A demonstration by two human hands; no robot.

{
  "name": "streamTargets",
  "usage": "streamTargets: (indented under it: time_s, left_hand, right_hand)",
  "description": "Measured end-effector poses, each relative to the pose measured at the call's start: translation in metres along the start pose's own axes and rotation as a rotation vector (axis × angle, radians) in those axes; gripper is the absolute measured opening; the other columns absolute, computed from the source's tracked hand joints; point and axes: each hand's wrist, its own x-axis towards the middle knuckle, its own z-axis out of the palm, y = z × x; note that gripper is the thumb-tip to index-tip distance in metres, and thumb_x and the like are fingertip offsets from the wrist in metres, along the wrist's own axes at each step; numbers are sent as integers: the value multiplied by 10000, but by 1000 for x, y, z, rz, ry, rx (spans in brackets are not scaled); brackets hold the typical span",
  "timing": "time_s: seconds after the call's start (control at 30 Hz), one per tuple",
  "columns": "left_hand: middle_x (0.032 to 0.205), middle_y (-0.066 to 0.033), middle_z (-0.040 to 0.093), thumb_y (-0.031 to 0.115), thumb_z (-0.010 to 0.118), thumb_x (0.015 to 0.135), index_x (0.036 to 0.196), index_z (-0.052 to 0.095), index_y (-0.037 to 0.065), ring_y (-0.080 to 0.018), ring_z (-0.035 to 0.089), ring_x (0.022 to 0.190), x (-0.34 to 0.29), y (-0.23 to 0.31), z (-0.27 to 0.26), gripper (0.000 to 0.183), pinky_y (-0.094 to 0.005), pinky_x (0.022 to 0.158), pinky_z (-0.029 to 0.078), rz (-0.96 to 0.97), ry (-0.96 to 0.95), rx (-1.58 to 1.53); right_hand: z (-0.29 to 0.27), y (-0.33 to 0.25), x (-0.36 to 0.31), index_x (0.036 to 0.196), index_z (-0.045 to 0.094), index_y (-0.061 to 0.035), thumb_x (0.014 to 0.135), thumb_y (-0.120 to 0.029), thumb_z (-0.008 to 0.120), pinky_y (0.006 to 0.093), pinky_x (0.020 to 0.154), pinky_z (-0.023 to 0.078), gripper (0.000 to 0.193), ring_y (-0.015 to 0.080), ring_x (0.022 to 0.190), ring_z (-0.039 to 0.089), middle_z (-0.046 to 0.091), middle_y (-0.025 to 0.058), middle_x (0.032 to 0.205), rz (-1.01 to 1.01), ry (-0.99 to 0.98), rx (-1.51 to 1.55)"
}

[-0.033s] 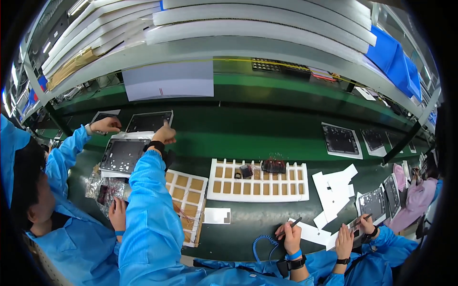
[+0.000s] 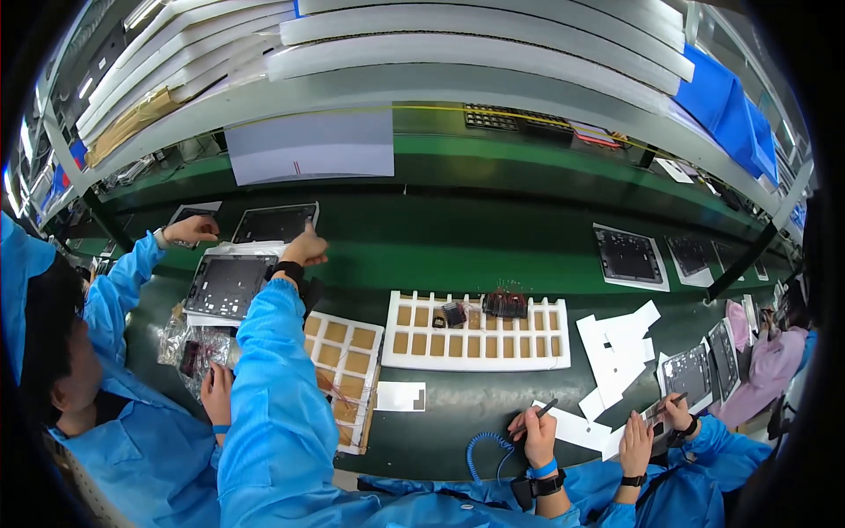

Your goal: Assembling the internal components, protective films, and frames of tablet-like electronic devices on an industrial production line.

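Observation:
Stretched far forward on the left, my left hand (image 2: 304,249) has its fingers curled at the right edge of a flat black panel (image 2: 268,225) with a pale border. Just below that arm's wrist lies a second dark panel (image 2: 227,286) dotted with small white pieces, on white packing. My right hand (image 2: 533,437) rests low on the bench, closed round a slim black pen-like tool (image 2: 547,408) tilted up to the right. A blue band circles that wrist, beside a blue coiled cord (image 2: 484,447). White cut sheets (image 2: 572,428) lie just right of this hand.
A white foam tray (image 2: 475,363) holds black parts with thin wires; another divided tray (image 2: 363,374) sits beside my left sleeve. Co-workers' hands (image 2: 194,231) (image 2: 634,449) work on both sides. Overhead, a shelf (image 2: 440,92) carries white boards and a blue bin (image 2: 726,114).
My left hand has shifted very slightly up and to the right at the panel's edge. The left co-worker's far hand has moved a little left. My right hand stays put.

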Motion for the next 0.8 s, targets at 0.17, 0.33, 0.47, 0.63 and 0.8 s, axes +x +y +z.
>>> streamTargets:
  time_s: [0.17, 0.33, 0.47, 0.63, 0.8]
  left_hand:
    - [865, -73, 721, 205, 634, 959, 1557, 227, -12, -149, 652, 692, -69, 9, 34, 756, -284, 608, 524, 190, -118, -86]
    - [1054, -73, 630, 73, 636, 958, 1482, 443, -1, -157, 619, 994, -295, 70, 35, 563, -293, 905, 498, 825, -288, -696]
    - [846, -178, 657, 140, 718, 900, 1116, 687, -44, -321, 670, 662, -444, 61, 42, 285, -409, 573, 533, 1581, -549, -1206]
    - [784, -69, 626, -55, 554, 917, 1229, 724, 315, -163, 522, 554, -503, 118, 101, 513, -274, 467, 377, 1879, -155, -1251]
    - [767, -85, 651, -10, 550, 957, 1186, 740, 368, -155, 546, 522, -513, 89, 93, 480, -249, 438, 378, 1768, -451, -1220]
  right_hand:
    - [-2, 3, -4, 777, 620, 28, 1062, -250, 528, 234, 511, 491, 409, 130, 591, 617, 679, 125, 719, -13, 4, 57]
    - [-7, 14, -6, 812, 645, 29, 1054, -238, 551, 232, 521, 481, 372, 113, 583, 609, 693, 102, 738, -1, -4, -12]
    - [7, 4, -1, 778, 695, 11, 1036, -223, 565, 260, 532, 464, 372, 96, 571, 592, 680, 55, 684, -13, -43, -171]
    - [9, 1, 6, 824, 686, 10, 1034, -247, 584, 254, 544, 482, 347, 105, 588, 625, 679, 49, 684, -58, -65, -228]
    - [11, 1, -2, 842, 677, 2, 1049, -252, 560, 249, 554, 489, 348, 101, 606, 624, 684, 47, 718, -68, -24, -191]
